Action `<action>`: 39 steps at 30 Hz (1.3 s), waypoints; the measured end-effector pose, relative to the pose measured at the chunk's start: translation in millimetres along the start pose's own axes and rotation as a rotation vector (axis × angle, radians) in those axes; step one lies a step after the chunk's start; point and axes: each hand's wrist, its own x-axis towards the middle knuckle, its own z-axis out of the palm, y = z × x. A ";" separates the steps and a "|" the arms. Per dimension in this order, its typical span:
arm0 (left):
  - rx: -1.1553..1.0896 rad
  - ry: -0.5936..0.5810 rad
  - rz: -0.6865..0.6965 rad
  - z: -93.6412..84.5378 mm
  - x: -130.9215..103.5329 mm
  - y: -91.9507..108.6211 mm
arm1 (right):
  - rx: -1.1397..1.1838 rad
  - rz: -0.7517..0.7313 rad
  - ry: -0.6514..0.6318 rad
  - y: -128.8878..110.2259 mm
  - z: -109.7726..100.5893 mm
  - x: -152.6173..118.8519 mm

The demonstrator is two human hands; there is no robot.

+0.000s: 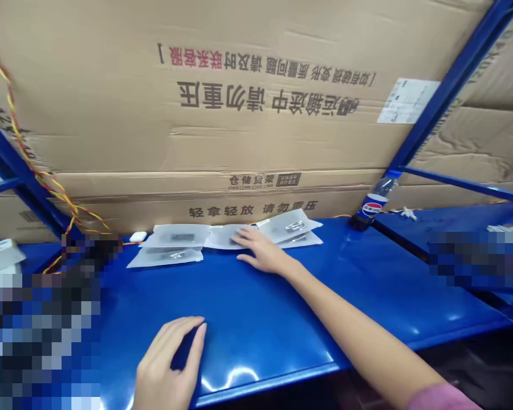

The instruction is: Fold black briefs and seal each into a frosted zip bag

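Near the back of the blue shelf (pixel 248 307), my right hand (pixel 260 250) rests its spread fingers on a frosted pouch (pixel 222 237) in the middle of a row. To its left lie two more pouches, one (pixel 182 236) behind the other (pixel 166 257), each with something dark or thin inside. A raised pouch (pixel 288 226) overlaps another (pixel 303 240) on the right. At the front left, my left hand (pixel 171 364) hovers over the shelf, thumb and fingers curved with a gap between them, holding nothing.
A cola bottle (pixel 373 202) leans at the back right by a blue post. Large cardboard (pixel 239 148) stands behind the shelf. Twisted red and yellow wires (pixel 57 191) hang at the left, near a small white case (pixel 138 237). A white box (pixel 2 255) sits far left.
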 end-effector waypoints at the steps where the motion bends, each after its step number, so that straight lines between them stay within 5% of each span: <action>1: 0.006 -0.004 -0.006 0.0 0.2 -0.1 | 0.000 0.032 0.008 9.2 -6.8 -6.3; 8: 0.023 -0.006 0.022 0.5 3.9 3.9 | -0.052 0.326 0.048 100.0 -66.8 -71.1; 12: 0.020 -0.006 0.039 0.0 5.0 4.3 | -0.049 0.350 0.098 106.7 -83.4 -91.5; 15: 0.033 0.005 0.034 -0.8 2.9 4.3 | -0.058 0.316 0.170 78.3 -100.6 -117.3; 18: 0.075 0.057 0.122 -1.2 -0.8 10.9 | -0.023 0.235 0.307 23.2 -106.3 -158.4; 22: 0.164 -0.025 0.412 4.4 -2.2 33.8 | 0.153 0.154 0.369 -62.6 -85.5 -199.8; 25: 0.190 -0.111 0.607 14.9 -0.6 47.6 | 0.271 0.074 0.374 -103.1 -69.1 -201.2; 27: 0.183 -0.118 0.657 20.9 -0.9 49.6 | 0.314 0.063 0.403 -111.4 -65.2 -193.7; 33: 0.236 -0.104 0.510 18.2 -9.6 45.7 | 0.430 0.119 0.474 -106.5 -71.1 -181.9; 39: 0.203 -0.124 0.560 27.0 -3.6 69.5 | 0.445 0.048 0.454 -127.4 -63.5 -176.7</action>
